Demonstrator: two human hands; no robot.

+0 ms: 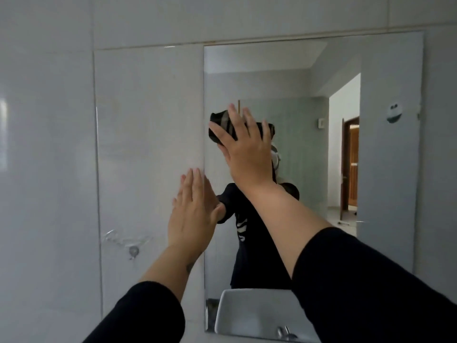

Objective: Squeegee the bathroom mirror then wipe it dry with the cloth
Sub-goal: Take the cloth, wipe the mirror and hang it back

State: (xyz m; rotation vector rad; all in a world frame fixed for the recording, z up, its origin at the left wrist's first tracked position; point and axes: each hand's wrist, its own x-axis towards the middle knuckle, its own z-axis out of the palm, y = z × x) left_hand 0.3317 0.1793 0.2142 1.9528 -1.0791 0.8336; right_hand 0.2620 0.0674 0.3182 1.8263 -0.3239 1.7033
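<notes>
The bathroom mirror hangs on the tiled wall and fills the right half of the view. My right hand presses a dark striped cloth flat against the glass near the mirror's upper left area, fingers spread over it. My left hand rests flat with straight fingers against the mirror's left edge, lower down, holding nothing. The glass reflects a person in dark clothing. No squeegee is in view.
Pale grey wall tiles surround the mirror. A small round fitting sits on the wall at lower left. A white basin with a tap shows reflected at the mirror's bottom. A doorway appears in the reflection at right.
</notes>
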